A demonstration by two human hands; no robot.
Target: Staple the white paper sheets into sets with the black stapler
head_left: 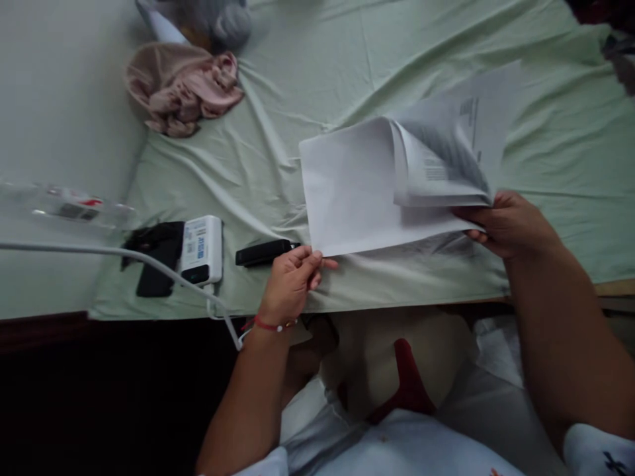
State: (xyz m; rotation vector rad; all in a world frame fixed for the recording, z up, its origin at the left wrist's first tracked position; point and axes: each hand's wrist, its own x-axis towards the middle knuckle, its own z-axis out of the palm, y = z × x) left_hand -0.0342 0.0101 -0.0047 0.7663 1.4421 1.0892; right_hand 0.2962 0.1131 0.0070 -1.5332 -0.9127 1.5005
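Note:
Several sheets of paper (354, 178) spread over a pale green sheet. The left part of the bottom page is blank, while curled, printed pages (431, 162) lift at the right. My left hand (292, 281), with a red bracelet at the wrist, pinches the paper's near left corner between thumb and finger. At the near right edge, my right hand (510, 225) is closed on the papers; some of its fingers are hidden beneath them. A black stapler-like object (262, 252) lies just left of my left hand, partly behind its fingers.
A white power bank (203, 248) with a cable (149, 261) lies at the left beside a black phone-like slab (157, 271). Behind them are a clear plastic bottle (74, 205) and crumpled pink cloth (191, 89). The green sheet (317, 66) has folds and a near edge.

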